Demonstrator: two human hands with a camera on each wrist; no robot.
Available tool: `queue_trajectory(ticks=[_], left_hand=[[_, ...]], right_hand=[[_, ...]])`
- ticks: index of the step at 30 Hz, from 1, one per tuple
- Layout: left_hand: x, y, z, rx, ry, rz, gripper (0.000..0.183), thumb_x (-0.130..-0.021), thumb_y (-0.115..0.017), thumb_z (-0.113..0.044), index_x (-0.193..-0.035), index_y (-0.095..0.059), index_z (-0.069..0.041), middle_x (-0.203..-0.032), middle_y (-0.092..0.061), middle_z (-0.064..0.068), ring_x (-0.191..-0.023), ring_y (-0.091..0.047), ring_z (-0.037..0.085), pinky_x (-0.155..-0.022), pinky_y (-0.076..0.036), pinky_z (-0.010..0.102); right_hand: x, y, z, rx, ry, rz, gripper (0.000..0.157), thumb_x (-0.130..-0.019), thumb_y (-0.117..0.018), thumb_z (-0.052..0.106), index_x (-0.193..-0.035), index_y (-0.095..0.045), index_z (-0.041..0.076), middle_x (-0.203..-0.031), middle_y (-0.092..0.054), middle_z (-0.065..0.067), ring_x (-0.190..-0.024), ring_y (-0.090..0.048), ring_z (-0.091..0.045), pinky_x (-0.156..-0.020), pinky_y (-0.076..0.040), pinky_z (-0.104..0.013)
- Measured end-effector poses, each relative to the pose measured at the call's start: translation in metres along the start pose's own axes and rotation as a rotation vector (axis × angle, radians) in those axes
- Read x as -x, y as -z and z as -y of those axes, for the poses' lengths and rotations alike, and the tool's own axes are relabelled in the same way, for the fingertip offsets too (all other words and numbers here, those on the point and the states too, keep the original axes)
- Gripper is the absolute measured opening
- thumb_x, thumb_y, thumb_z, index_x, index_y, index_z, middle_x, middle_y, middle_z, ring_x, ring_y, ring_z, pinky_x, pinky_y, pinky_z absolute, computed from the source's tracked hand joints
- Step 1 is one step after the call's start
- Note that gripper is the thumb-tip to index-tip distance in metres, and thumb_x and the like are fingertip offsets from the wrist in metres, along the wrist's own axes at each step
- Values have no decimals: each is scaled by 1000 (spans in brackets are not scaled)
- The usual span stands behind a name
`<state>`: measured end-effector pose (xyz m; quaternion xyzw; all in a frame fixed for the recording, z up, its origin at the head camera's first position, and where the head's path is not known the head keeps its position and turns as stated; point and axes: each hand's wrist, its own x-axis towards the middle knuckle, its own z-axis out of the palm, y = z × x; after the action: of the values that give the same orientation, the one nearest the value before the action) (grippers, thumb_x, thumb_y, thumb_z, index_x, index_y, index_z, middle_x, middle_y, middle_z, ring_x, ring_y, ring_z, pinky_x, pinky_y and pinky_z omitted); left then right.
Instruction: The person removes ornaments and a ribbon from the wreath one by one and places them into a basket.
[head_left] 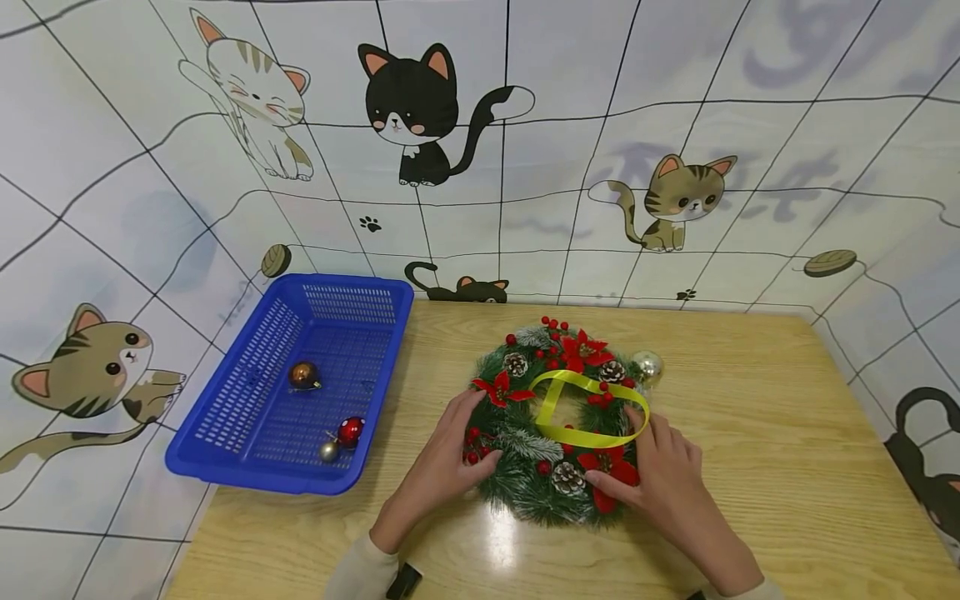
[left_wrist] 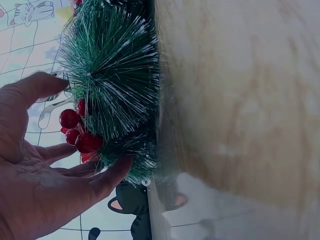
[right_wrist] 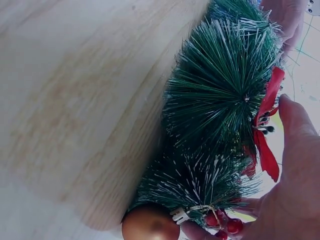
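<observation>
A green Christmas wreath [head_left: 525, 487] lies flat on the table, dressed with red poinsettias, red berries and frosted pine cones. A loop of yellow ribbon [head_left: 577, 437] rests across its middle. My left hand [head_left: 444, 454] holds the wreath's left side, thumb toward the front and fingers curved by the red berries [left_wrist: 87, 142]. On the opposite side my right hand [head_left: 663, 475] holds it, the thumb at a red poinsettia [right_wrist: 270, 155] and the fingertips partly hidden. A shiny pale gold ball ornament [head_left: 647, 367] sits against the wreath's right edge, beyond the right fingers.
A blue plastic basket [head_left: 375, 379] stands at the left of the wooden table [head_left: 780, 417]. Inside are a brown ball ornament [head_left: 303, 375], a red ball with white dots [head_left: 350, 432] and a small gold ball [head_left: 328, 451]. A cat-print cloth [head_left: 555, 167] covers the walls behind.
</observation>
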<state>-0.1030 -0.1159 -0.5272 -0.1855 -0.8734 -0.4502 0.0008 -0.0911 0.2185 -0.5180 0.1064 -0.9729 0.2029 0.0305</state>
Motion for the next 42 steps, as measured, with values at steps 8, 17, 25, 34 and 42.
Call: queue_trajectory(ticks=[8,17,25,34,42], left_hand=[[1,-2,-6,9,104,75,109,-92,-86,-55,-174,-26,-15,-178,-20,16,-162,-22,40,-114,-40,70],[1,-4,-7,-9,112,94,114,-91,-87,-53,-175,-21,-12,-178,-19,19,-163,-16,41,-115,-39,70],[1,-5,-6,-28,104,89,113,-91,-88,-50,-174,-22,-10,-177,-18,22,-163,-17,42,-115,-40,69],[0,-3,-4,-34,100,71,113,-90,-90,-47,-173,-24,-10,-176,-20,22,-162,-20,43,-115,-40,69],[0,-3,-2,-48,100,66,111,-90,-89,-47,-173,-25,-9,-176,-20,23,-162,-21,42,-115,-39,69]], right_hand=[[2,0,4,37,-2,-21,113,-86,-81,73,-161,-43,-2,-137,-52,-30,-121,-52,-53,-95,-38,-70],[6,2,6,56,32,-55,103,-88,-80,71,-155,-51,-1,-126,-55,-24,-117,-57,-53,-92,-39,-67],[6,4,4,27,40,-66,90,-91,-81,66,-150,-58,2,-136,-60,-26,-121,-61,-52,-92,-38,-68],[6,7,2,-53,43,-70,78,-94,-83,58,-147,-61,6,-134,-63,-19,-122,-63,-47,-95,-35,-68],[7,4,-1,-76,91,-125,75,-92,-87,51,-147,-62,8,-128,-67,-15,-118,-65,-43,-92,-35,-65]])
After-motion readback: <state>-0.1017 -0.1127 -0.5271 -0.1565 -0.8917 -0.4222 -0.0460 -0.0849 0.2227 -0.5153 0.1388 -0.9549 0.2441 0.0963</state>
